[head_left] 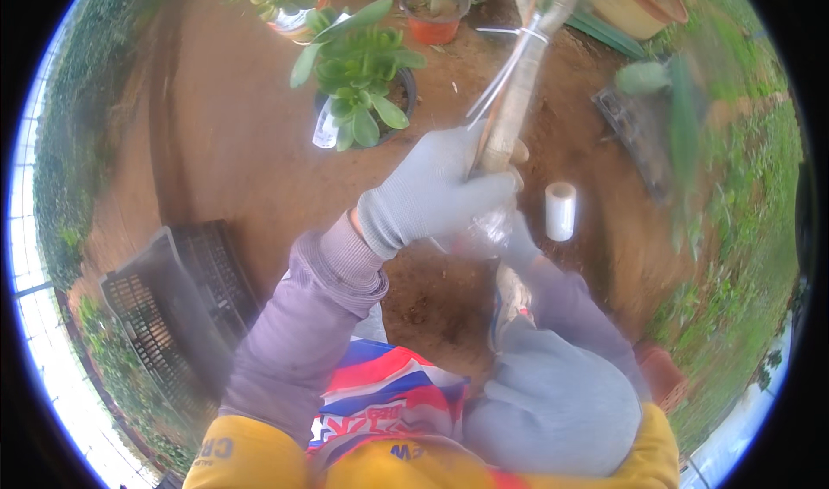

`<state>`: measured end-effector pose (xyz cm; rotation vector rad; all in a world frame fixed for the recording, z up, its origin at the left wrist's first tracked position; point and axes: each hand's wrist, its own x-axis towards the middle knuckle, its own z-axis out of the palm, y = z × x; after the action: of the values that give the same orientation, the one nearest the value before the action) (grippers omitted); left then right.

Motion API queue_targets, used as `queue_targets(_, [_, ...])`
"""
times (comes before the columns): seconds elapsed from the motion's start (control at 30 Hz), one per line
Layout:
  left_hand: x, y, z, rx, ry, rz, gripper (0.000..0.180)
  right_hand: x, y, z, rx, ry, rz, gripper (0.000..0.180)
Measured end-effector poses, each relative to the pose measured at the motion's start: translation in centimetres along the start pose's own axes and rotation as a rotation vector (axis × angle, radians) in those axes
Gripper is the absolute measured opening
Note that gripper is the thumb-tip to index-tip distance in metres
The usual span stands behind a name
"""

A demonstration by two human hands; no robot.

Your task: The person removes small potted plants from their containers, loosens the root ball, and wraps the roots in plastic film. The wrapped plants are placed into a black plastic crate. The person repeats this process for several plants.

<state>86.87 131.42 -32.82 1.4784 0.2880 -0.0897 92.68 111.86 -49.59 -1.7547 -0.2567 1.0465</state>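
Left hand in a pale grey knit glove (445, 182): fingers closed around a pale brown, woody plant stem (518, 96), near its lower end. Stem hangs above the ground, held in front of the body. Long axis runs from the grip away from the person, slanting to the right; a thin white tie (528, 33) rings it further up, loose ends trailing back toward the grip.

Key relation: crumpled clear plastic film (488, 233) at the stem's base, just below the left fist on the body side. Right hand in a grey glove (522, 246) is nearer that film, low and to its right, apparently touching. Blurred and partly covered; cannot tell whether its fingers grip or only rest there. A white-and-clear upright roll of film (560, 214) stands on the ground just right of the right hand, apart from it.

Surface: bare reddish-brown soil ground (259, 144), green growth along its left and right edges. Toward the far edge, a leafy green succulent (363, 79) in a black pot and a round orange-red plastic pot (434, 28). Near the right edge, a dark rectangular tray (630, 139); near the left edge, a black slatted plastic crate (173, 308).
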Motion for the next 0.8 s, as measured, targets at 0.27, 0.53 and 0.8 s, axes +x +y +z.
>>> queue_targets(0.27, [-1.5, 0.2, -0.6, -0.211, -0.066, 0.284, 0.068, -6.0, -12.0, -8.9, -1.257, 0.172, -1.211, 0.025])
queue_targets(0.53, [-5.5, 2.9, 0.2, -0.682, -0.248, 0.412, 0.065, -9.6, -17.0, -6.6, -1.414, 0.186, -1.471, 0.017])
queue_targets(0.8, [-15.3, 5.6, -4.7, -0.481, 0.143, 0.367, 0.048, -9.7, -23.4, -2.1, -1.398, -0.265, -1.658, 0.037])
